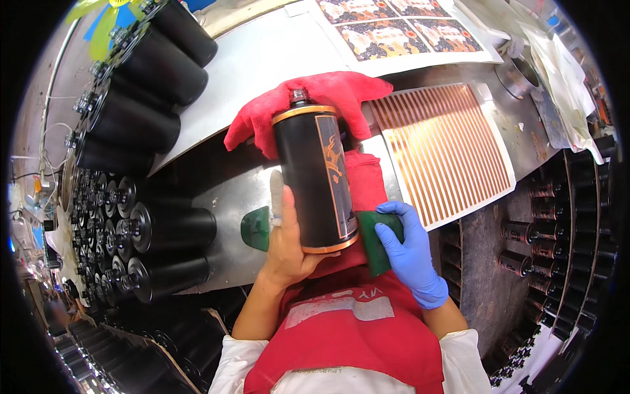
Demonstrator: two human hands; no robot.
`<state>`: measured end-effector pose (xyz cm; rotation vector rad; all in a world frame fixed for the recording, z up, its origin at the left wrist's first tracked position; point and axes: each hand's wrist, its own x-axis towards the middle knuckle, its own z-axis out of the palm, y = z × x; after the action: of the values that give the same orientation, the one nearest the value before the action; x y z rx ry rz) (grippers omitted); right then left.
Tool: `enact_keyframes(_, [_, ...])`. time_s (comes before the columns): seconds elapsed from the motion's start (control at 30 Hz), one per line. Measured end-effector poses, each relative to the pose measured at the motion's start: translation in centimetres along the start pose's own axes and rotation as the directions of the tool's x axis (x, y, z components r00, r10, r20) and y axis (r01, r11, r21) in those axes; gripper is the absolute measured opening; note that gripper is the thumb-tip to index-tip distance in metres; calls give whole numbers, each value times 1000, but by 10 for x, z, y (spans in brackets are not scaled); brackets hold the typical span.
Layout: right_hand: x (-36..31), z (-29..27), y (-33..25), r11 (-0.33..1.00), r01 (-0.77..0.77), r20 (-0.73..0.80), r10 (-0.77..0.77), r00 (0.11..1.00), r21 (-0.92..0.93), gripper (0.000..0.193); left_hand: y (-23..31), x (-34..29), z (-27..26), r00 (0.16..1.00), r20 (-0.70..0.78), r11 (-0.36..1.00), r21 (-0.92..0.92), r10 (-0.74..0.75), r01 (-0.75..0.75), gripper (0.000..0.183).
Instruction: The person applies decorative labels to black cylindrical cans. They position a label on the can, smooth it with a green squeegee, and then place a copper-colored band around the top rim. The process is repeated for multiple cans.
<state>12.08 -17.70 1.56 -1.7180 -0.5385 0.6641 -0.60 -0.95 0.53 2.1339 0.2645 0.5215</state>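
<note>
A large black bottle (302, 184) with copper-coloured bands at its shoulder and base lies tilted in front of me, its neck pointing away. A dark picture label with a copper border runs along its right side. My left hand (289, 253) is closed around the bottle's lower left side. In a blue glove, my right hand (410, 253) grips a flat green scraper (375, 246) close to the bottle's lower right edge. Another green piece (255, 228) lies on the metal bench left of the bottle. Behind the bottle's neck a red towel (341, 95) is draped.
A sheet of copper stripes (446, 154) lies to the right, with a sheet of printed pictures (400, 33) beyond it. A metal pot (518, 77) stands at the far right. Several black bottles (164, 56) line the left; racks of bottles (545, 230) fill the right.
</note>
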Motion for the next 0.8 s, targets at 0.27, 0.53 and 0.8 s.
enact_keyframes(0.27, [-1, 6, -27, 984, 136, 106, -148, 983, 115, 25, -9, 1, 1, 988, -83, 989, 78, 130, -124, 105])
enact_keyframes(0.53, [9, -8, -31, 955, -6, 4, 5, 1000, 295, 29, 8, 13, -5, 917, -256, 945, 198, 305, -259, 87])
enact_keyframes(0.8, [21, 4, -27, 938, -109, 179, 51, 982, 330, 30, -16, -68, 27, 904, -416, 976, 216, 101, -9, 62])
